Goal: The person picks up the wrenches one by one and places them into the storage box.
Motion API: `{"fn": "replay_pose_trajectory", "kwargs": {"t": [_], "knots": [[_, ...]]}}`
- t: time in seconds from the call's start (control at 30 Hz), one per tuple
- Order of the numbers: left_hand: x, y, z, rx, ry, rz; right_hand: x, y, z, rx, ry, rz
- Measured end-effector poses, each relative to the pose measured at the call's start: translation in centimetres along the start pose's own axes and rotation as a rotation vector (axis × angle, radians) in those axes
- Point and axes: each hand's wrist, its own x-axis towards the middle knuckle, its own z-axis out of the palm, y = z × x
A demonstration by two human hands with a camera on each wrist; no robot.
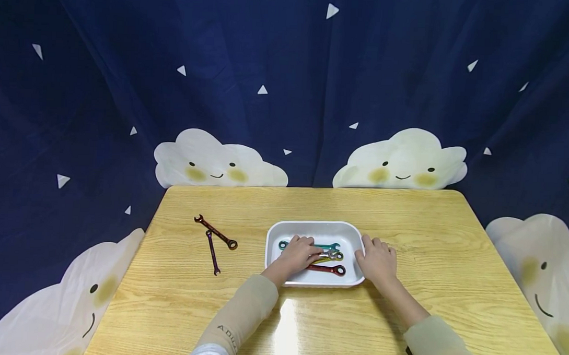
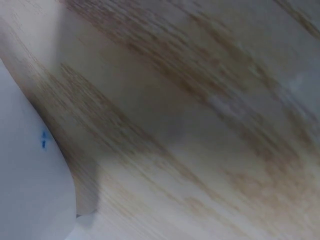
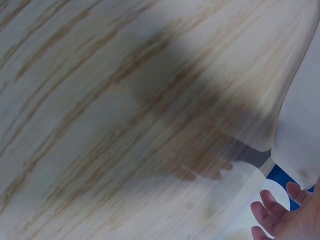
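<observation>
A white tray [image 1: 275, 229] stands on the wooden table, with several coloured wrenches lying in it. My left hand [image 1: 295, 255] reaches over the tray's near left side and pinches a silver wrench [image 1: 330, 255] by one end. Beside that are a teal wrench [image 1: 333, 246], a yellow wrench [image 1: 320, 261] and a red wrench [image 1: 328, 269], partly hidden by the hand. On the tray's right side my right hand [image 1: 379, 259] holds the rim, thumb towards the inside. The right wrist view shows its fingertips [image 3: 270, 196] near the white tray wall [image 3: 300, 115].
Left of the tray, a dark red wrench [image 1: 218, 234] and a purple wrench [image 1: 213, 253] lie on the table [image 1: 176, 299], one end touching or overlapping. A dark blue curtain [image 1: 289, 52] with clouds hangs behind the table. The left wrist view shows mostly blurred wood grain.
</observation>
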Motion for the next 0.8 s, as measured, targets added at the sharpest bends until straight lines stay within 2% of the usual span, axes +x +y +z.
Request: {"fn": "replay_pose_trajectory", "kwargs": {"t": [0.3, 0.57, 0.67, 0.8], "knots": [[0.0, 0.0, -0.1, -0.005, -0.020, -0.020, 0.0, 0.0, 0.0, 0.005, -0.011, 0.009], [-0.1, 0.0, -0.8, -0.062, 0.008, -0.033, 0.0, 0.0, 0.0, 0.007, -0.010, 0.011], [-0.1, -0.1, -1.1, -0.054, 0.007, -0.042, 0.0, 0.0, 0.0, 0.007, -0.012, 0.013], [-0.2, -0.2, -1.6, -0.032, 0.045, -0.031, 0.0, 0.0, 0.0, 0.005, -0.012, 0.012]]}}
